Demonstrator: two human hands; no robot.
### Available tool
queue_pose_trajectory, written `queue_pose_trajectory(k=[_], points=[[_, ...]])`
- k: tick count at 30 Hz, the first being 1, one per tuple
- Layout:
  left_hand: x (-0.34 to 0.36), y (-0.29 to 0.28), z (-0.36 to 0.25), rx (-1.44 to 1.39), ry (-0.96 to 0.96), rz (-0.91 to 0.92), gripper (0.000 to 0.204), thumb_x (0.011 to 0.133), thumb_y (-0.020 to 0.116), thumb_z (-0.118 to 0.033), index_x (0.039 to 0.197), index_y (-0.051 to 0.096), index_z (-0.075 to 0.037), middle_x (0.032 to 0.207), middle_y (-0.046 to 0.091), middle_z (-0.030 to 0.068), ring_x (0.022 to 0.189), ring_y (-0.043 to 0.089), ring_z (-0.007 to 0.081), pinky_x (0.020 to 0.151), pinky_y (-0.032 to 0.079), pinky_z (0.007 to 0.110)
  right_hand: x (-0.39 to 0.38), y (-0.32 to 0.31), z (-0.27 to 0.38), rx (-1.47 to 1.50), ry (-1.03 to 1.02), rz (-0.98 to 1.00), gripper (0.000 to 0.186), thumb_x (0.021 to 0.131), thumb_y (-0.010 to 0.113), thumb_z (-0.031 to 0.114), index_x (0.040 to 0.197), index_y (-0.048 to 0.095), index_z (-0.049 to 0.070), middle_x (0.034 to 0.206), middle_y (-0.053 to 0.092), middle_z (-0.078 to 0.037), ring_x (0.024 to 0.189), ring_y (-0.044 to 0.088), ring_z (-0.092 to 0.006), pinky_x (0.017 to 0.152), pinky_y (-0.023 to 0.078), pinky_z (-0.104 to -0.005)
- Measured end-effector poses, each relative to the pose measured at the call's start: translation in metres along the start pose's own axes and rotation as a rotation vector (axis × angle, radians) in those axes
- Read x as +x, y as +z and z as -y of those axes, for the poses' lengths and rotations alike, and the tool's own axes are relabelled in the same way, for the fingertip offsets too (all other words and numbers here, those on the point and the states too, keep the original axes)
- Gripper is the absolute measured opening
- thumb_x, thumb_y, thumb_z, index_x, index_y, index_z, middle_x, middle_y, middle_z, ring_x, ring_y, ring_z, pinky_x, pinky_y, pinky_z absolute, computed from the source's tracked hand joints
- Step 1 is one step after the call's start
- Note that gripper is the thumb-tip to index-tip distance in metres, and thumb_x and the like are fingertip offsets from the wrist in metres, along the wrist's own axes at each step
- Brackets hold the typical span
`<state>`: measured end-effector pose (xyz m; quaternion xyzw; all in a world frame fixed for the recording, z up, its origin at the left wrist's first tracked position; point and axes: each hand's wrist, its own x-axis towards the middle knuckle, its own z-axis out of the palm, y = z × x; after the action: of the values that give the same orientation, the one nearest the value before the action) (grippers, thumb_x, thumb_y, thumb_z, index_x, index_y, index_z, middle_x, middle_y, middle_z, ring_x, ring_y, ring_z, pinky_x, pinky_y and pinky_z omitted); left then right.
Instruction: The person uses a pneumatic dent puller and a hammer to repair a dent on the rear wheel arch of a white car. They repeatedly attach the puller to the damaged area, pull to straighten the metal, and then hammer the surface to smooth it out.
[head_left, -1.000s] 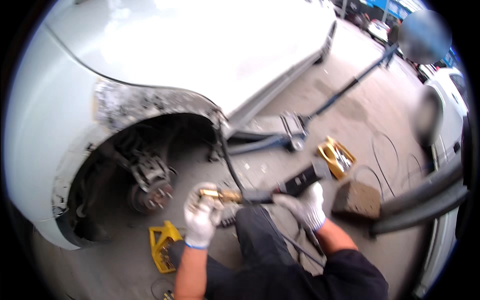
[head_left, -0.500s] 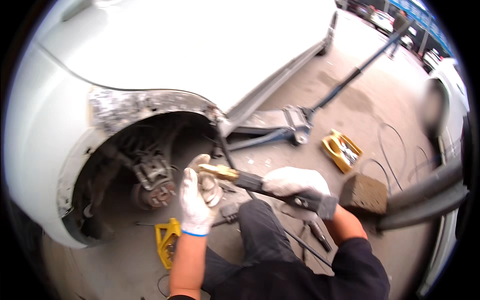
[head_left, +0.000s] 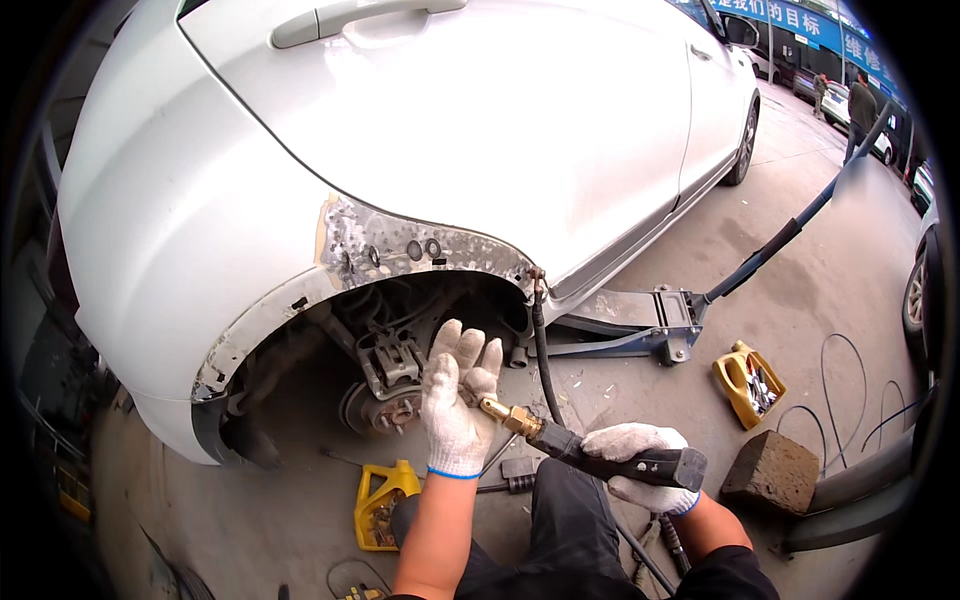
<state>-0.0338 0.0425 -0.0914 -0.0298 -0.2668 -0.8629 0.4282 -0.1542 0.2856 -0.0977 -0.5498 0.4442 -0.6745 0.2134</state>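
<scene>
My right hand (head_left: pixel 640 462), in a white knit glove, is closed around the black handle of a welding gun (head_left: pixel 600 455) with a brass tip. The tip points left, close to the palm of my left hand (head_left: pixel 460 400). That gloved hand is raised with its fingers apart and slightly bent; whether a small piece lies by its palm I cannot make out. Beyond both hands is a white car's wheel arch (head_left: pixel 370 235), with its paint ground off to bare metal and dark ring shapes on it. Below the arch, the wheel hub (head_left: pixel 392 410) is exposed.
A dark cable (head_left: pixel 542 350) hangs from the arch's right end. A floor jack (head_left: pixel 640 325) reaches under the car. Cut-open yellow jugs (head_left: pixel 750 385) (head_left: pixel 385 505) hold small parts. A brown block (head_left: pixel 772 470) sits at right beside thick grey pipes (head_left: pixel 870 490). People stand far off.
My view has tilted up, showing more of the car and the bare arch. The left hand's fingers have lifted from the brass tip and spread; the right hand still grips the welding gun.
</scene>
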Motion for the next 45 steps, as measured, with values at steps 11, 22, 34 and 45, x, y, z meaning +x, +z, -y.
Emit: queue_pose_trajectory(k=[11,22,34,45], points=[[-0.008,0.016,0.002,0.372,-0.008,-0.088,0.044,0.099,0.047,0.002,0.142,0.05,-0.005,0.134,0.063,0.0181,0.099,0.071,0.0264,0.101,0.055,0.039,0.004,0.001,0.002,-0.152,-0.119,0.034,0.031,0.075,0.078,0.0,0.104,0.066,0.003,0.11,0.072,-0.017,0.107,0.07,-0.0339,0.095,0.056,-0.0423],[0.003,0.01,-0.002,-0.163,-0.384,0.268,0.03,0.102,0.046,-0.016,0.124,0.061,-0.001,0.122,0.066,0.0171,0.119,0.061,0.034,0.113,0.04,0.059,0.018,0.0,-0.003,-0.184,-0.198,-0.007,0.034,0.075,0.077,0.0,0.107,0.065,0.004,0.11,0.071,-0.017,0.103,0.071,-0.0319,0.09,0.057,-0.0401],[0.026,0.01,-0.002,0.075,-0.057,0.265,0.031,0.098,0.066,-0.024,0.122,0.063,-0.004,0.118,0.07,0.0142,0.108,0.068,0.0313,0.099,0.055,0.047,0.072,0.005,0.015,-0.153,-0.23,0.009,0.035,0.076,0.078,-0.004,0.107,0.063,0.003,0.111,0.072,-0.016,0.103,0.071,-0.0247,0.089,0.056,-0.0361],[0.082,0.051,-0.034,0.464,0.078,-0.318,0.029,0.094,0.072,-0.029,0.091,0.063,-0.001,0.08,0.07,0.0145,0.067,0.069,0.0236,0.063,0.06,0.037,0.132,0.045,0.023,-0.236,-0.123,-0.106,0.036,0.076,0.075,-0.001,0.111,0.068,0.004,0.109,0.071,-0.009,0.092,0.068,-0.0161,0.085,0.055,-0.0311]])
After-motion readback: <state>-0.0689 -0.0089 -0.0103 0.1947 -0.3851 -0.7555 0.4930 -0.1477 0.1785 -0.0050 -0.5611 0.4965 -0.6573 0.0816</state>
